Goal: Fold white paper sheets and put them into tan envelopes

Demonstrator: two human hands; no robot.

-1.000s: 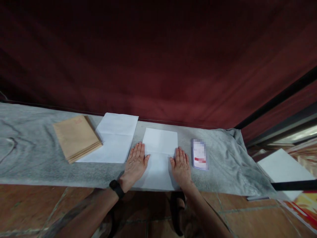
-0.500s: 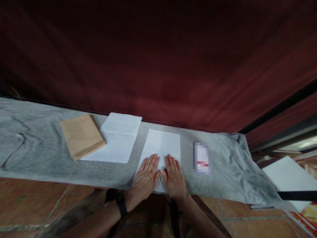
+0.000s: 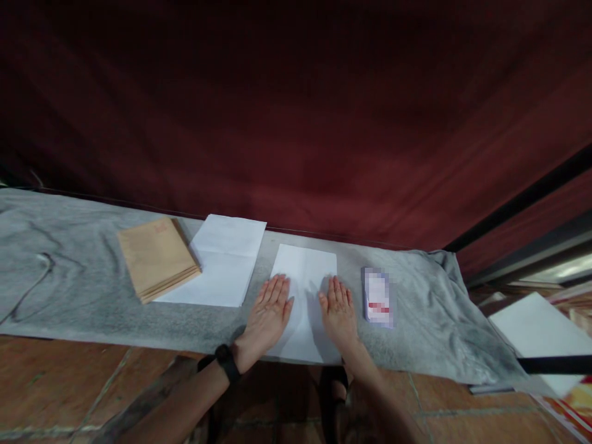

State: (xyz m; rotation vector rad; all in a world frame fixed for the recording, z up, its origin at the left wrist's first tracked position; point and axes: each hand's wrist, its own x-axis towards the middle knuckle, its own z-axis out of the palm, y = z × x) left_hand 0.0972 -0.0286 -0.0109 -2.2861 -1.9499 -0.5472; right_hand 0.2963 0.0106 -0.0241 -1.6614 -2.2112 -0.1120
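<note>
A white sheet of paper [image 3: 304,314] with a faint crease lies lengthwise before me on the grey cloth. My left hand [image 3: 271,311] rests flat over its left edge, fingers extended and pointing away from me. Over the right edge, my right hand [image 3: 339,308] is laid out the same way, fingers straight. Bare paper shows between the two hands, and neither one grips anything. To the right of my right hand sits a small whitish stack [image 3: 378,297] with a red band; it is blurred by pixelation.
A stack of brown envelopes [image 3: 160,256] overlaps a pile of creased white sheets [image 3: 226,262] at the left. Grey cloth [image 3: 430,308] covers the narrow table, wrinkled at its right end. A dark red curtain [image 3: 296,142] hangs behind. Black bars [image 3: 522,200] stand at the right.
My hands have moved apart from the middle of the sheet to its two side edges, and slightly farther up it. The view has shifted a little.
</note>
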